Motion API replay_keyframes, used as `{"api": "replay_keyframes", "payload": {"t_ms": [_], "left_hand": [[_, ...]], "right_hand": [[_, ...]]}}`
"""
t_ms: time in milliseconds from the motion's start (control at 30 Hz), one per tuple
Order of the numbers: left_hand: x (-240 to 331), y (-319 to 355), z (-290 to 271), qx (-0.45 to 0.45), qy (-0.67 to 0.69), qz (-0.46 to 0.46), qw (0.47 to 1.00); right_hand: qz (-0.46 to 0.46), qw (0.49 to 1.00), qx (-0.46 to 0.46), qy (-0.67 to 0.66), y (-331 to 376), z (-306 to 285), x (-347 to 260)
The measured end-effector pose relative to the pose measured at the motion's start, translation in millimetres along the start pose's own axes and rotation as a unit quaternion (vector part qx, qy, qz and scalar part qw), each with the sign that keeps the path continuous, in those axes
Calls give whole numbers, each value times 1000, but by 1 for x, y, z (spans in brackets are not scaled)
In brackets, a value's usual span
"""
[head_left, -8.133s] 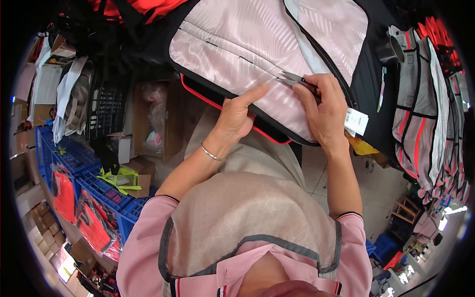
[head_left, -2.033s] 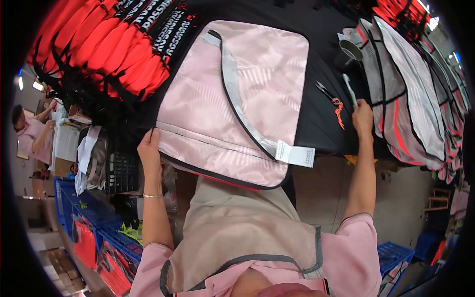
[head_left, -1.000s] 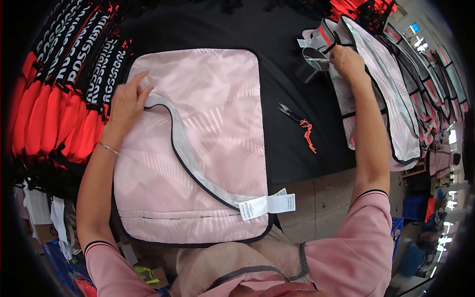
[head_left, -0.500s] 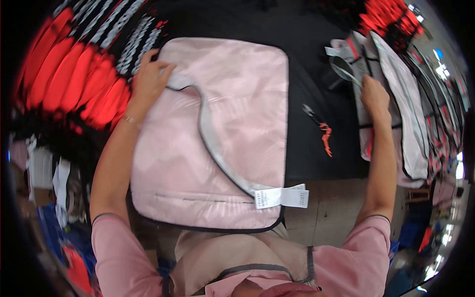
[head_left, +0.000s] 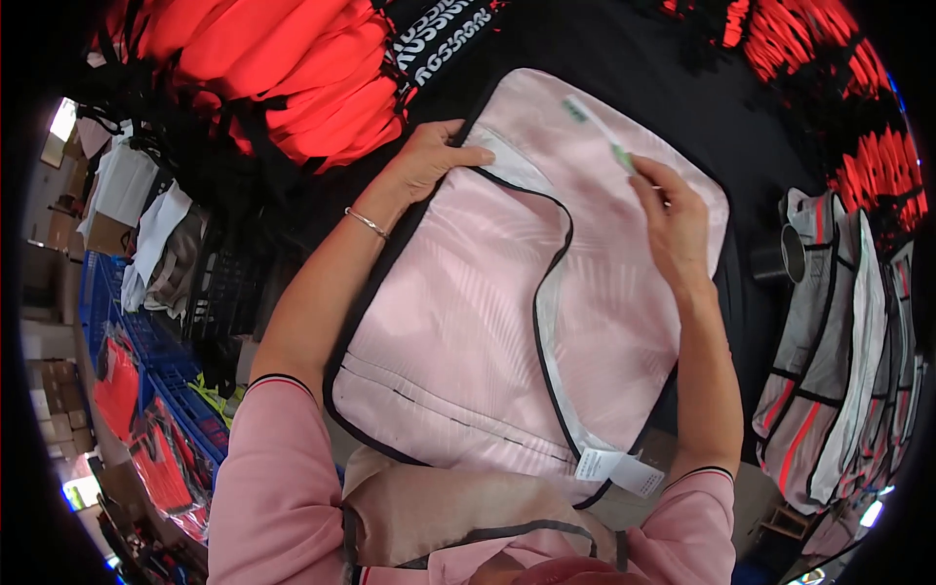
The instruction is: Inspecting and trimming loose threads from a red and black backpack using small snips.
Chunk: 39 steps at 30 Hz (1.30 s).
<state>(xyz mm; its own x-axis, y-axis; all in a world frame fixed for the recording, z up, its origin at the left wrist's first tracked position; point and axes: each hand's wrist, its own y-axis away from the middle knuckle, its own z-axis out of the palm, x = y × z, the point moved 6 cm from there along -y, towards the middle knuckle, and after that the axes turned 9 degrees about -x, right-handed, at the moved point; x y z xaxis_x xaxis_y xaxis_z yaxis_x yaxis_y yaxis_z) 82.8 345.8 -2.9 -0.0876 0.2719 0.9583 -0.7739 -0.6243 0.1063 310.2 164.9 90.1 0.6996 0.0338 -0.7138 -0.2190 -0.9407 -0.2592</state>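
A pale pink fabric panel with rounded corners and black bound edges lies tilted before me. My left hand grips its upper left edge, thumb on top, the other fingers partly hidden beneath. Under that thumb is the end of a grey, black-edged fabric band, which curves down across the panel. White labels stick out at the band's lower end. Over the panel's upper right part, my right hand pinches a narrow whitish strip with green at its ends.
Bundles of red fabric pieces lie at the upper left, beside black straps with white lettering. At the right are a dark cup and a stack of grey-pink panels. Blue crates stand at the lower left.
My right hand has brought the strip from the right-hand stack over the panel. The panel now sits turned, farther right in view. The snips with orange thread no longer show.
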Motion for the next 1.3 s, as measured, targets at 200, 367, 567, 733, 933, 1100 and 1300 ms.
{"api": "replay_keyframes", "payload": {"t_ms": [200, 367, 567, 733, 933, 1100, 1300], "left_hand": [[-11, 4, -2, -3, 58, 6, 998], [-15, 4, 2, -11, 79, 7, 997], [-23, 9, 4, -14, 85, 1, 996], [-22, 22, 4, 14, 46, 21, 999], [0, 32, -5, 105, -199, 215, 950], [54, 59, 144, -78, -709, 356, 604], [2, 72, 122, -170, -665, 315, 655]], "right_hand": [[-22, 991, -68, 113, -9, 41, -7], [-58, 986, -88, 128, -18, 65, -5], [-105, 969, -97, 199, -24, 73, -19], [-33, 961, -91, 260, 44, 52, -10], [48, 939, -180, 288, 130, 46, -41], [80, 939, -213, 259, 159, 46, -56], [81, 944, -210, 241, 163, 40, -61]]}}
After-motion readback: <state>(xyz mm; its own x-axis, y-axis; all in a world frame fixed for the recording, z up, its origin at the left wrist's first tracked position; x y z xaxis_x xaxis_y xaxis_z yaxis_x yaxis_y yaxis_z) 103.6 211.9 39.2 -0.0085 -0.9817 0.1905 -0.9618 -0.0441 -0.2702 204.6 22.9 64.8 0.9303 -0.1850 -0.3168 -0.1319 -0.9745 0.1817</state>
